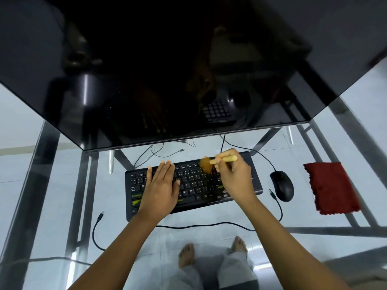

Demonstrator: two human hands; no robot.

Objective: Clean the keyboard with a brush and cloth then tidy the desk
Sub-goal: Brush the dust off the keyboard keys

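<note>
A black keyboard (pixel 194 185) lies on the glass desk (pixel 52 195) below the monitor. My left hand (pixel 162 185) rests flat on the keyboard's left half, fingers spread, holding nothing. My right hand (pixel 234 176) grips a small brush (pixel 209 163) by its pale wooden handle; the brown bristles touch the keys in the upper middle of the keyboard. A dark red cloth (pixel 332 188) lies flat on the desk at the right, apart from both hands.
A large dark monitor (pixel 167 70) overhangs the desk's far side. A black mouse (pixel 282 186) sits between keyboard and cloth. Loose black cables (pixel 209 223) with unplugged USB ends run in front of the keyboard. Metal desk legs and my feet show through the glass.
</note>
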